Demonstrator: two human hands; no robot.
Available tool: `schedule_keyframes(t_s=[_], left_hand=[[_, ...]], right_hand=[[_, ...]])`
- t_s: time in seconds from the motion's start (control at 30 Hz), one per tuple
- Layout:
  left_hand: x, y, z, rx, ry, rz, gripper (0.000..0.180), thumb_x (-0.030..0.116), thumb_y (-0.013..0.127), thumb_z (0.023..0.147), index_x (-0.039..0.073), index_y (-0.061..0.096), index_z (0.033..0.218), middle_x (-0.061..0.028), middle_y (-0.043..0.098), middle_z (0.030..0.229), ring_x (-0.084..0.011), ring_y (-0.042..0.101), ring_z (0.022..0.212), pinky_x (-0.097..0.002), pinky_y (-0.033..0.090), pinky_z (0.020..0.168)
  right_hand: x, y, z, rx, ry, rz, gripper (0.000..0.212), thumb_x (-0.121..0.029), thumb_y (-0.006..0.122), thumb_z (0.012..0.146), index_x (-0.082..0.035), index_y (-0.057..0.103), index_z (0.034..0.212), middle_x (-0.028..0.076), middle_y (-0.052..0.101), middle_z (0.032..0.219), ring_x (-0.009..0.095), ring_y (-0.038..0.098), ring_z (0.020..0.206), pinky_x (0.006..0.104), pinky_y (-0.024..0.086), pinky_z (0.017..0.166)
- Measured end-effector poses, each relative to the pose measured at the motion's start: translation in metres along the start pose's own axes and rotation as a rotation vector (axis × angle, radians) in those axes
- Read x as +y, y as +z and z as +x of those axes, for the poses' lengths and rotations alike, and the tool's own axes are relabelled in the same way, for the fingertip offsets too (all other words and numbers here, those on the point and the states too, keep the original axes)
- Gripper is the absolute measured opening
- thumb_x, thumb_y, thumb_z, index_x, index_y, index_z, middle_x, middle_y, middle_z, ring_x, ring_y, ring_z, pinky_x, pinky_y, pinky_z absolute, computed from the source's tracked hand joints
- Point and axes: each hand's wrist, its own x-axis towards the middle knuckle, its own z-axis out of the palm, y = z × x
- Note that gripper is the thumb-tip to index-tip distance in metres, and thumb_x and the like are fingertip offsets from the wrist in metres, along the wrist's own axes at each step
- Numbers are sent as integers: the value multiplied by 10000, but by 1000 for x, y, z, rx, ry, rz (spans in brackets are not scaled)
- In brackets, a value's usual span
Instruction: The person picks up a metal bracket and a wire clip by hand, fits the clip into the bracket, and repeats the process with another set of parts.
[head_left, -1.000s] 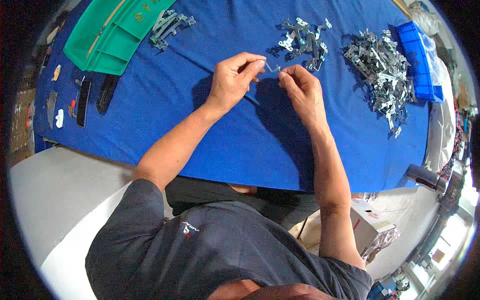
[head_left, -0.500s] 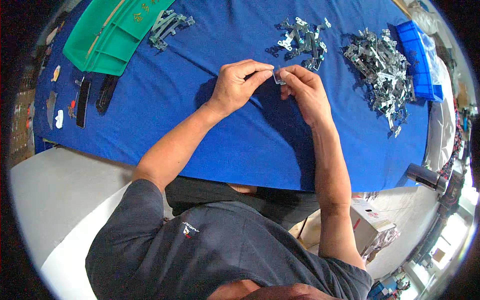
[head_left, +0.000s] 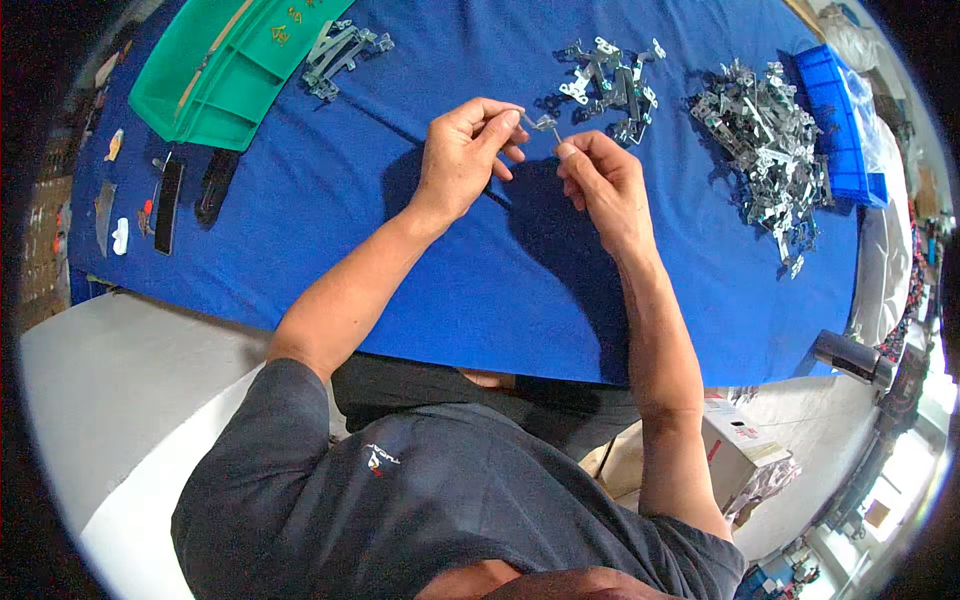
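Observation:
Between my two hands, above the blue cloth, a small bent metal bracket is held up. My left hand is closed, pinching the bracket's left end between thumb and forefinger. On the other side, my right hand pinches its right end, with the other fingers curled in. The fingertips cover both ends of the bracket. Just beyond my right hand lies a small group of similar metal brackets. A larger heap of metal brackets sits farther right.
A green plastic bin stands at the far left, with several metal brackets beside it. Near it lie a dark phone-like slab and a black object. A blue plastic bin stands at the table's right edge, behind the large heap.
My hands have moved slightly apart. The bracket has turned and now sits higher, showing more between my fingertips. My left hand has shifted up and left. The piles have not changed.

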Motion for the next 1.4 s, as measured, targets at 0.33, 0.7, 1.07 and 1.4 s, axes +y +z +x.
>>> schedule_keyframes(t_s=[0.33,0.7,1.07,1.4], left_hand=[[-2,-1,-3,-61,69,113,187,146,640,969,31,707,1100,-49,718,892,-59,621,694,-177,484,536],[-1,6,-7,-62,333,349,163,113,697,908,-3,734,1017,-116,740,897,-137,686,772,-272,537,688],[1,5,-9,-190,348,391,172,129,669,943,18,731,1058,-55,734,869,-86,651,718,-240,522,616],[0,0,0,-20,-5,17,209,166,573,1009,1,654,1106,-106,709,921,-140,685,740,-230,543,551]], right_hand=[[11,-6,4,77,-120,-265,188,-200,641,955,-13,658,953,-5,617,728,69,537,638,242,433,571],[2,-6,4,12,40,191,195,-146,607,968,25,676,1029,24,630,791,101,576,679,256,482,600],[7,-2,7,93,-38,258,235,-237,572,1015,-13,624,970,14,607,771,89,554,686,251,454,595],[3,-1,1,-16,-18,-2,205,-228,604,991,-34,630,931,-7,612,739,62,553,637,227,429,540]])
